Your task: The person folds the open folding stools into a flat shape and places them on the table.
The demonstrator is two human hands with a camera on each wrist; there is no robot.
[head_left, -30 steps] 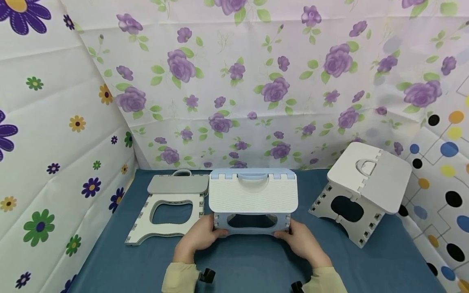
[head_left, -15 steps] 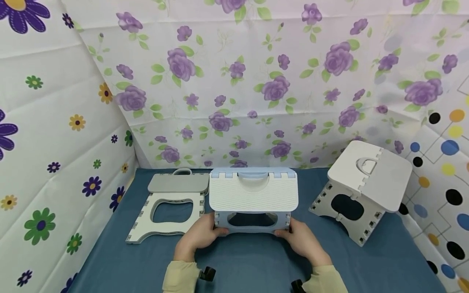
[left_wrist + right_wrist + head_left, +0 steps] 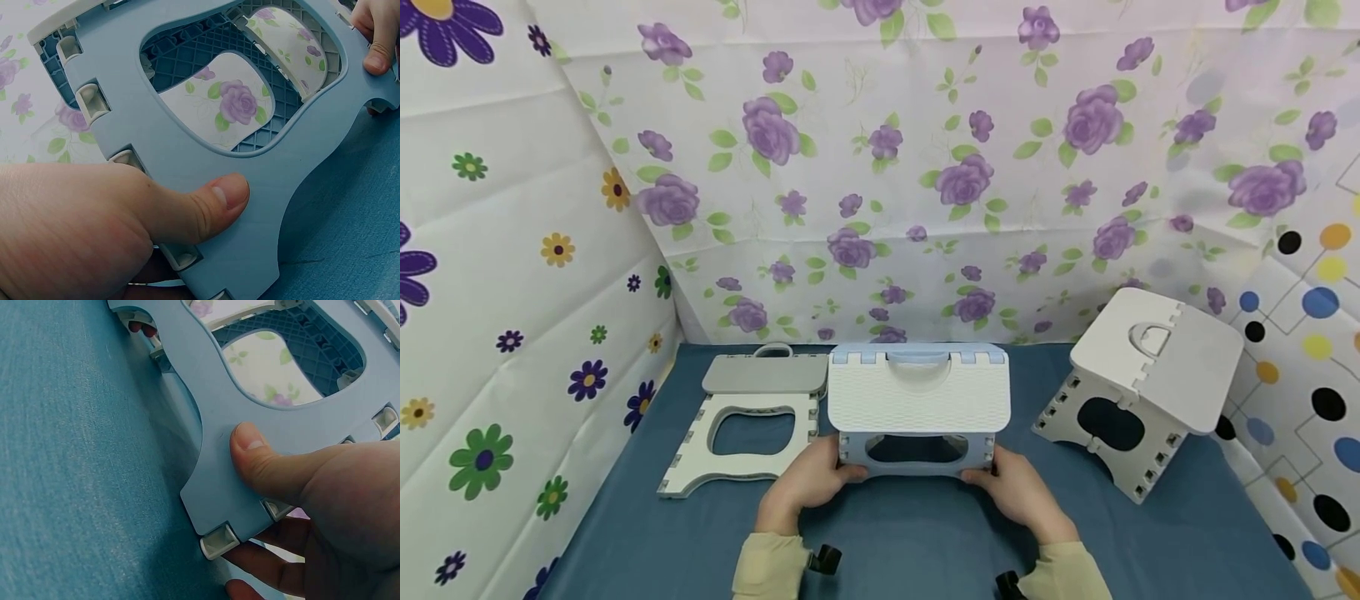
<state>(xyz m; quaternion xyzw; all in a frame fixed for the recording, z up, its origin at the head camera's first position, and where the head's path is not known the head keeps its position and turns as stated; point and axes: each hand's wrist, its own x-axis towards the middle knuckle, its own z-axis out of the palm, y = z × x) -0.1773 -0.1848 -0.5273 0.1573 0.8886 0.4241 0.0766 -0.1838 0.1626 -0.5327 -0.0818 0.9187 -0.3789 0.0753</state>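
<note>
A white-and-blue folding stool (image 3: 917,404) stands opened out in the middle of the head view, its white top towards me and its blue leg panel below. My left hand (image 3: 808,479) grips the panel's left edge. In the left wrist view its thumb (image 3: 215,203) presses on the blue face, with the other fingers mostly hidden behind the edge. At the right edge, my right hand (image 3: 1017,490) holds on the same way. The right wrist view shows its thumb (image 3: 256,450) on the blue panel (image 3: 215,447) and its fingers curled behind, near the foot.
Left of the held stool, close against it, a grey-and-white folding stool (image 3: 767,375) lies with a leg panel spread towards me. Another grey-and-white stool (image 3: 1157,367) stands opened at the right. Blue cloth (image 3: 917,542) covers the table; a flowered curtain (image 3: 910,183) hangs behind.
</note>
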